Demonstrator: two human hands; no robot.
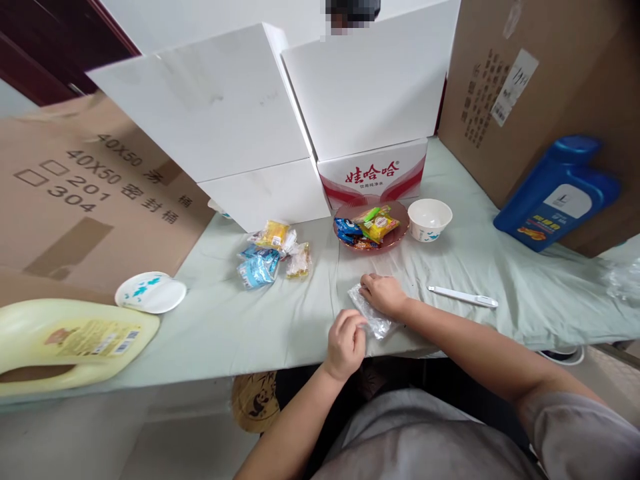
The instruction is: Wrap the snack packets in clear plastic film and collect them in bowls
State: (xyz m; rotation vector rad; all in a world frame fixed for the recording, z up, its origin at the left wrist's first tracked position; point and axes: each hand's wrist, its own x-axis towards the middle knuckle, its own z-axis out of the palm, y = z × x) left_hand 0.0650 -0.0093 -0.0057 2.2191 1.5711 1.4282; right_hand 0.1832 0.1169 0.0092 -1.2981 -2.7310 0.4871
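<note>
A crinkled piece of clear plastic, possibly bubble wrap (379, 325), lies near the table's front edge. My right hand (384, 295) rests on its upper part with the fingers curled onto it. At its left edge, the bent fingers of my left hand (346, 341) pinch the plastic; the exact grip is partly hidden. To the right of my right hand lies a white utility knife (463, 297). Beyond my hands stands a translucent pink bowl (371, 245) holding several snack packets (379, 225). Beside it is a white paper bowl (430, 219).
A pile of wrapped snacks (265, 253) sits left of centre. Farther left are a tipped paper bowl (150, 293) and a pale yellow jug (85, 340). White boxes (210, 113) and brown cartons (75, 200) wall in the back and sides. A blue bottle (557, 200) leans at right.
</note>
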